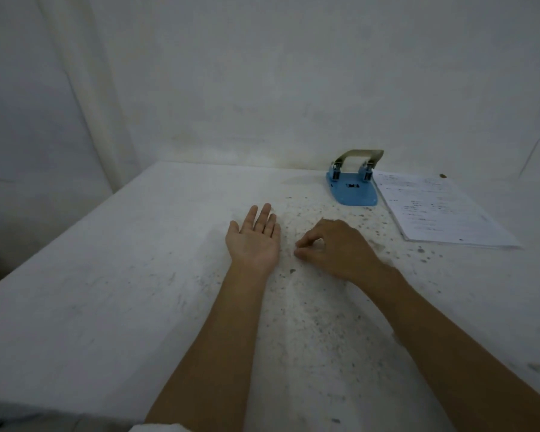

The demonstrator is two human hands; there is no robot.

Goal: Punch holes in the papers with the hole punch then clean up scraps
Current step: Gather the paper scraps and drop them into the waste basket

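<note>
The table [106, 275] is speckled with scraps [312, 310], so clean-up looks underway. The papers [440, 210] lie stacked at far right, just beside the punch [353, 188], both likely set aside. The left hand [253, 236] lies flat, palm up, fingers spread, apparently to receive scraps; the right hand [334, 247] pinches fingertips together, whether on a scrap I cannot tell.

We see a blue hole punch [353, 190] with a dull metal lever, white papers [440, 210] printed dark, and a white table [106, 275] with grey flecks.
</note>
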